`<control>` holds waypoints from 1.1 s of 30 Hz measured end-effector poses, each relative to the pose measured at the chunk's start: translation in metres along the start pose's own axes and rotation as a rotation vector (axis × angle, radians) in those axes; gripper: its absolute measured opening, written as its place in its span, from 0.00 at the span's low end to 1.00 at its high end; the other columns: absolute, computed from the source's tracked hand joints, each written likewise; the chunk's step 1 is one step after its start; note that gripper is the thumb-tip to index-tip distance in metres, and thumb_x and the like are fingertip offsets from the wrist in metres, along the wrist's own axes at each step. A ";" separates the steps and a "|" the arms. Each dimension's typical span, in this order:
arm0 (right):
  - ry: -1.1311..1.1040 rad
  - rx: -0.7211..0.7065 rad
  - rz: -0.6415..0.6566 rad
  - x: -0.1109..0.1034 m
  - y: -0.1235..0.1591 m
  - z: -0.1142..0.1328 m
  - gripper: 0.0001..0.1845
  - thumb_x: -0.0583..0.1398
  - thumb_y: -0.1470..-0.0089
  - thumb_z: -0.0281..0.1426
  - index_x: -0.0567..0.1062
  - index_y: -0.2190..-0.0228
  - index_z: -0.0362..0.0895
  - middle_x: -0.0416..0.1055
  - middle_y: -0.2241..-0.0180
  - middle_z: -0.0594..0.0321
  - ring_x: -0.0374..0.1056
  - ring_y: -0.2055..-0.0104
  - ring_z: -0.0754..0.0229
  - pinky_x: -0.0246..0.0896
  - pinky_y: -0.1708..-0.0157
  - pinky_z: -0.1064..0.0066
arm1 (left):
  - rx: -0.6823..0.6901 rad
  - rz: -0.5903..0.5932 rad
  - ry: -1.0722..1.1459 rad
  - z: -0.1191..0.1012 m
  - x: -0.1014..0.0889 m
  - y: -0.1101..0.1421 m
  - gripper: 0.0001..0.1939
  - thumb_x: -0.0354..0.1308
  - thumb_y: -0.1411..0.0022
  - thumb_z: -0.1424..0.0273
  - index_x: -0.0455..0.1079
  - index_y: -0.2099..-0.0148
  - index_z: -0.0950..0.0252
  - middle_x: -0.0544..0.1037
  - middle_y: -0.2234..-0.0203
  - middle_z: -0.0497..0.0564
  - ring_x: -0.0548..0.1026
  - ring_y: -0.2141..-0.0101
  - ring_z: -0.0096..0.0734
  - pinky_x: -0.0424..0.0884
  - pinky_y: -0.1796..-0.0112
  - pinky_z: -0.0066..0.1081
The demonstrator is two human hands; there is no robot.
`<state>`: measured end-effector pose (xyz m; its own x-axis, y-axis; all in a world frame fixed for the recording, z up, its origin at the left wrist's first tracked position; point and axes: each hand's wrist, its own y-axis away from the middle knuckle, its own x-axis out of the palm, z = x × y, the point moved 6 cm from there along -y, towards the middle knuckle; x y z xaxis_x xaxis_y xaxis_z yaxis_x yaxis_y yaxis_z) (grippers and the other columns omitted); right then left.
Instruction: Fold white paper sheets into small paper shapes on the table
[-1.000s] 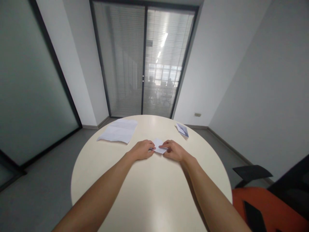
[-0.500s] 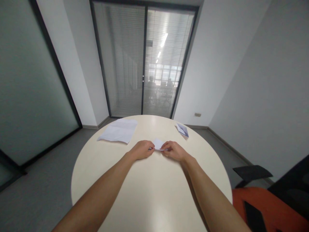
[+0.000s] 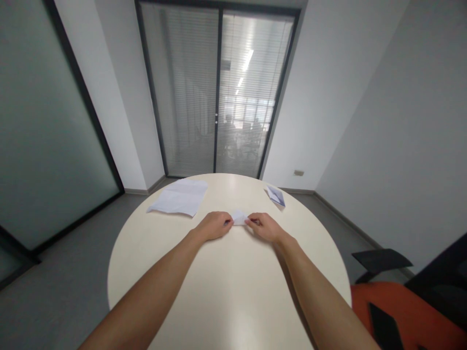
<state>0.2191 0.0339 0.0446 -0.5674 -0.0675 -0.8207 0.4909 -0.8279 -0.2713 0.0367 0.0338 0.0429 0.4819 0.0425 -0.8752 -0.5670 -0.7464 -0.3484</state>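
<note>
A small folded piece of white paper (image 3: pixel 239 218) spans the gap between my two hands, over the middle of the round table. My left hand (image 3: pixel 215 225) pinches its left end between thumb and fingers. On the other side, my right hand (image 3: pixel 265 226) grips the right end in the same way. Parts of the paper are hidden under the fingertips. Beyond my left hand lies a larger sheet of white paper (image 3: pixel 179 197), creased and flat. A folded paper piece (image 3: pixel 276 196) rests past my right hand, close to the table's far right edge.
The cream round table (image 3: pixel 233 291) fills the lower middle. An orange chair (image 3: pixel 397 311) with a black armrest (image 3: pixel 382 261) stands at its right. Behind the table is a glass partition with blinds (image 3: pixel 241 92); a frosted glass panel (image 3: pixel 44 126) stands on the left.
The paper between my hands looks flatter and lower at its far side. My right fingers have shifted slightly along its right end. The other papers have not moved.
</note>
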 end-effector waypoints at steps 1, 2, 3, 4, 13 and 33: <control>0.009 0.005 0.003 0.001 0.000 0.000 0.20 0.54 0.36 0.40 0.78 0.70 0.42 0.75 0.72 0.62 0.64 0.72 0.61 0.53 0.70 0.71 | -0.004 0.005 -0.017 0.000 0.000 0.000 0.13 0.53 0.33 0.66 0.79 0.60 0.62 0.83 0.64 0.54 0.78 0.64 0.39 0.68 0.63 0.31; 0.020 0.010 0.005 0.001 -0.001 -0.001 0.21 0.53 0.35 0.41 0.77 0.72 0.42 0.73 0.74 0.62 0.63 0.72 0.61 0.52 0.70 0.71 | -0.008 0.011 -0.036 0.000 0.001 -0.001 0.13 0.53 0.32 0.66 0.78 0.60 0.62 0.82 0.64 0.54 0.78 0.64 0.39 0.68 0.63 0.31; 0.030 0.013 0.005 0.001 -0.001 -0.001 0.22 0.53 0.35 0.42 0.76 0.73 0.42 0.72 0.75 0.63 0.61 0.73 0.62 0.51 0.70 0.71 | -0.012 0.019 -0.054 0.000 0.001 -0.001 0.13 0.52 0.32 0.66 0.78 0.60 0.62 0.82 0.64 0.53 0.78 0.64 0.38 0.68 0.62 0.31; 0.036 0.015 0.004 0.001 -0.002 -0.001 0.22 0.53 0.35 0.42 0.74 0.74 0.42 0.70 0.76 0.64 0.60 0.73 0.63 0.50 0.71 0.71 | -0.014 0.027 -0.069 0.000 0.001 -0.001 0.13 0.52 0.32 0.66 0.78 0.60 0.62 0.82 0.64 0.53 0.78 0.63 0.38 0.68 0.62 0.31; 0.051 0.032 -0.034 0.002 -0.004 -0.006 0.22 0.52 0.34 0.42 0.72 0.74 0.43 0.70 0.76 0.65 0.60 0.73 0.63 0.48 0.71 0.71 | -0.016 0.015 -0.004 0.002 0.002 -0.001 0.13 0.51 0.31 0.68 0.77 0.52 0.62 0.81 0.54 0.52 0.78 0.57 0.36 0.70 0.55 0.31; 0.112 0.156 -0.102 0.002 -0.005 -0.010 0.12 0.56 0.38 0.35 0.77 0.63 0.43 0.77 0.69 0.59 0.67 0.71 0.60 0.52 0.70 0.72 | 0.021 -0.049 0.065 0.006 0.008 -0.001 0.30 0.53 0.36 0.77 0.61 0.33 0.59 0.71 0.39 0.51 0.73 0.45 0.35 0.69 0.44 0.34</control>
<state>0.2225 0.0433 0.0394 -0.5279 0.0760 -0.8459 0.3216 -0.9040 -0.2819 0.0370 0.0386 0.0344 0.5514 0.0356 -0.8335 -0.5549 -0.7304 -0.3982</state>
